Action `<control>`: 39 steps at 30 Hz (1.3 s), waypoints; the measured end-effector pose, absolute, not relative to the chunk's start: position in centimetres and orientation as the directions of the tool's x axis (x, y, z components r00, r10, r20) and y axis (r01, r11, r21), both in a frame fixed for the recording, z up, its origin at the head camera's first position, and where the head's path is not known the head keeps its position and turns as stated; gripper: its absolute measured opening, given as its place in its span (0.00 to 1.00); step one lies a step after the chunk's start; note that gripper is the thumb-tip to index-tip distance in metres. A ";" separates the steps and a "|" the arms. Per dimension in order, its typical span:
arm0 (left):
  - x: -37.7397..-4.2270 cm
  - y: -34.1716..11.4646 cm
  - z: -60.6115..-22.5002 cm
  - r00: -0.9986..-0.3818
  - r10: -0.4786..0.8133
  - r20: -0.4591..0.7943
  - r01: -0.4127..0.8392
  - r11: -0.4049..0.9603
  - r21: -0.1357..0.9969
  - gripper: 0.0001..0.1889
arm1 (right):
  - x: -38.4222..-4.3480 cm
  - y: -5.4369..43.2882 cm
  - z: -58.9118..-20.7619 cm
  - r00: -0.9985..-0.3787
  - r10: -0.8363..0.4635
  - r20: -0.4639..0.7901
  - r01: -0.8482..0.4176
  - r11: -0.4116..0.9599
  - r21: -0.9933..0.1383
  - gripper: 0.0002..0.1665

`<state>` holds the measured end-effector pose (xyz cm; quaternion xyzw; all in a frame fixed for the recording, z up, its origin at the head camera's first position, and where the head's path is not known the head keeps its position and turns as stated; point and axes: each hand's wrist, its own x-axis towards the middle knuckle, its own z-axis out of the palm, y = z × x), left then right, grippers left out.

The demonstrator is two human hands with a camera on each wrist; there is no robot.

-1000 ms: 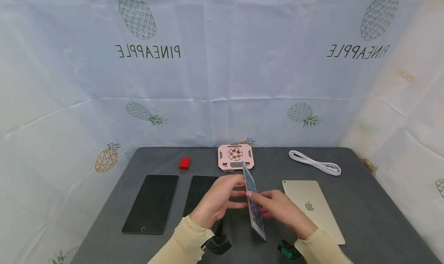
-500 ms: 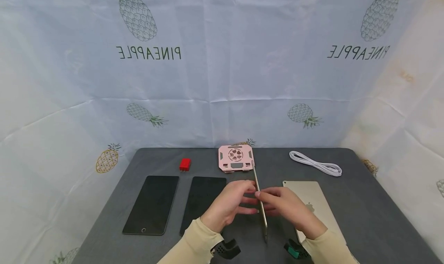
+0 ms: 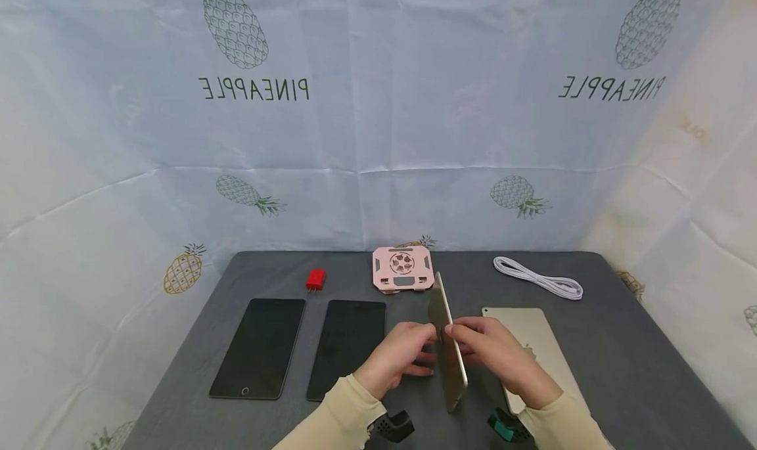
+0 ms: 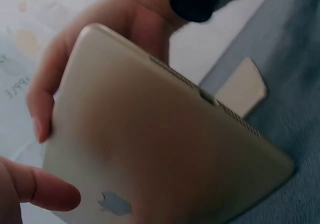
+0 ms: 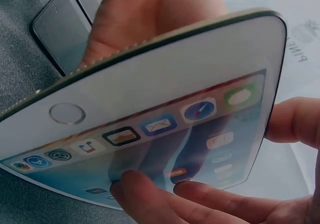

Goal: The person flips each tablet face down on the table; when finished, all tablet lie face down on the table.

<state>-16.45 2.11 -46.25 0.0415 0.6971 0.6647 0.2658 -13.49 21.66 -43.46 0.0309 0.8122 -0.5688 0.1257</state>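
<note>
A gold-backed tablet (image 3: 451,345) stands on edge, tilted, between my hands at the table's middle. My right hand (image 3: 493,351) grips it, thumb on its upper edge and fingertips on the lit screen (image 5: 150,149), which shows app icons. My left hand (image 3: 399,358) is at its back, palm towards it, with the thumb (image 4: 52,191) close to the apple logo (image 4: 115,203); contact there is unclear. Another gold tablet (image 3: 532,345) lies face down on the right, partly under my right forearm. Two black-screened tablets, an outer one (image 3: 260,348) and an inner one (image 3: 349,345), lie on the left.
A red charger plug (image 3: 316,279) and a pink stand (image 3: 402,269) lie towards the back of the dark grey table (image 3: 461,276). At the back right is a bundled white cable (image 3: 538,278). A pineapple-print cloth (image 3: 378,128) hangs behind.
The held tablet has moved slightly right and turned, from showing its screen to edge-on to showing its back in the head view. Both hands have shifted right with it.
</note>
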 end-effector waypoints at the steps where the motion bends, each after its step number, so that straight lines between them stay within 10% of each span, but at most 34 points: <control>1: -16.5 2.1 -46.4 -0.861 0.398 -0.317 -0.287 0.134 0.948 0.22 | -13.5 21.7 -43.5 -0.966 -0.089 -0.241 0.197 0.346 -0.917 0.33; 27: -17.0 1.1 -47.2 -0.897 0.314 -0.311 -0.229 0.271 0.935 0.19 | -13.1 25.8 -44.4 -0.963 -0.206 -0.173 0.120 0.246 -0.962 0.42; 39: -16.4 0.1 -47.1 -0.915 0.263 -0.307 -0.204 0.356 0.912 0.14 | -13.1 24.9 -45.8 -0.967 -0.002 -0.255 0.227 0.453 -0.862 0.36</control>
